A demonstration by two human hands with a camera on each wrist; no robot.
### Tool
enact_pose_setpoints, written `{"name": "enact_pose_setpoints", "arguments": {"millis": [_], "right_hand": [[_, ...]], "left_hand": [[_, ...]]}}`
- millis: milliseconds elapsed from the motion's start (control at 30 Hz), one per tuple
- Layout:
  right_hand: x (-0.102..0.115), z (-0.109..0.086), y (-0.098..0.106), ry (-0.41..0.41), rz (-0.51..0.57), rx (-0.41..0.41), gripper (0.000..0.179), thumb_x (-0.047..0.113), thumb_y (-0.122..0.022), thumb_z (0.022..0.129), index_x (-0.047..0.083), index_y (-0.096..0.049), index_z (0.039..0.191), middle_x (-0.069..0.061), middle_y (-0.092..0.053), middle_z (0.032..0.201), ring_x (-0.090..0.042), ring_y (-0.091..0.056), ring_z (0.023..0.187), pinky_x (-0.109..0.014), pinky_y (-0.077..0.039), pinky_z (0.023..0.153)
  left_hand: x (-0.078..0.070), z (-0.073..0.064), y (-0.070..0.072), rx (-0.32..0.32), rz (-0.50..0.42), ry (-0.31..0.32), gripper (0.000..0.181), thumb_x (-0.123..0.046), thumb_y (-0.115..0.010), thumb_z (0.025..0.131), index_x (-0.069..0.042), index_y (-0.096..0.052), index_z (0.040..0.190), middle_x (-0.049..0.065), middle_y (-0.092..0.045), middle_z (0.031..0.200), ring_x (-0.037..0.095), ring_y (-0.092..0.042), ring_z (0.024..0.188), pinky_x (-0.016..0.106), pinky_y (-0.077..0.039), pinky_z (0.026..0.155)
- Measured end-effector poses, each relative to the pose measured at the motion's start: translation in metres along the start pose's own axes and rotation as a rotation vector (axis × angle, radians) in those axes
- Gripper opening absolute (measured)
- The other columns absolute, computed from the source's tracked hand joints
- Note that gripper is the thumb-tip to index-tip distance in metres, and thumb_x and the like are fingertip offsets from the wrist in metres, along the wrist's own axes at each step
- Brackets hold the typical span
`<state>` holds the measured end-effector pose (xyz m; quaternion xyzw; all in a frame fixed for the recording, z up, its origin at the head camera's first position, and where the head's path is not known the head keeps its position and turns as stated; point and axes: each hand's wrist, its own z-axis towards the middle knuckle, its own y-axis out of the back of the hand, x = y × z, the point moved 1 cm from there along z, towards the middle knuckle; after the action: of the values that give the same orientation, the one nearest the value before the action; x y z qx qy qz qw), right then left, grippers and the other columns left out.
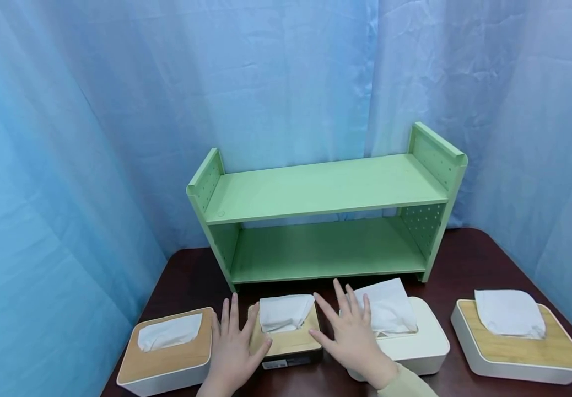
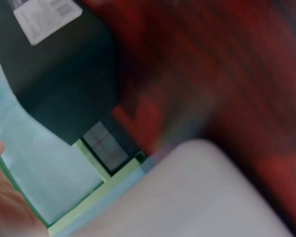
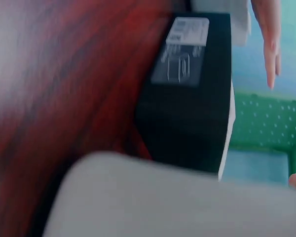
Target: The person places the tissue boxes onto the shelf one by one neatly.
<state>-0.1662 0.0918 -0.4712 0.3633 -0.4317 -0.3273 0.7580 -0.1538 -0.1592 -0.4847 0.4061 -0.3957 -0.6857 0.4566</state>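
Observation:
Between my two hands sits a black tissue box with a light wooden lid (image 1: 293,343) and a white tissue sticking out. My left hand (image 1: 231,350), fingers spread, hovers at its left side, next to a white tissue box with a tan lid (image 1: 172,361). My right hand (image 1: 352,339) also has its fingers spread and overlaps the left part of an all-white tissue box (image 1: 427,350). Neither hand holds anything. Both wrist views show the black box's side (image 2: 64,79), and the right one shows its printed label (image 3: 182,54).
Behind the boxes stands a green two-tier shelf (image 1: 325,187) with perforated end panels. A white tissue box with a bamboo lid (image 1: 524,353) lies at the far right of the dark red table (image 1: 469,248). Blue curtains (image 1: 291,82) enclose the back and sides.

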Motion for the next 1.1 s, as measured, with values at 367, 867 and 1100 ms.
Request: {"name": "enact_pose_setpoints", "arguments": {"millis": [367,867,1100], "right_hand": [[0.018,-0.001,-0.016,0.116,0.054,0.09,0.068,0.045,-0.066,0.085,0.018,-0.043,0.143,-0.029,-0.018,0.152,-0.049,-0.03,0.133,-0.062,-0.034,0.1],[0.025,-0.004,-0.047,-0.126,0.332,0.291,0.101,0.019,-0.088,0.06,0.011,-0.034,0.145,-0.038,0.009,0.148,-0.071,-0.022,0.12,-0.058,-0.051,0.072],[0.016,-0.003,-0.061,-0.162,0.4,0.301,0.101,0.023,-0.088,0.062,0.005,-0.033,0.145,-0.047,-0.001,0.143,-0.057,-0.054,0.101,-0.051,-0.053,0.072]], "left_hand": [[-0.001,-0.015,-0.022,0.16,-0.168,0.013,0.081,-0.065,-0.057,0.082,-0.02,-0.038,0.146,0.029,-0.008,0.153,0.049,-0.012,0.139,0.065,-0.024,0.105],[0.006,-0.015,-0.032,0.299,-0.478,0.073,0.099,-0.051,-0.078,0.071,-0.021,-0.028,0.151,0.037,0.005,0.15,0.062,0.0,0.134,0.076,-0.03,0.09],[0.008,-0.016,-0.032,0.348,-0.523,0.096,0.099,-0.049,-0.078,0.072,-0.02,-0.027,0.151,0.042,0.001,0.147,0.065,-0.018,0.128,0.069,-0.037,0.09]]}}
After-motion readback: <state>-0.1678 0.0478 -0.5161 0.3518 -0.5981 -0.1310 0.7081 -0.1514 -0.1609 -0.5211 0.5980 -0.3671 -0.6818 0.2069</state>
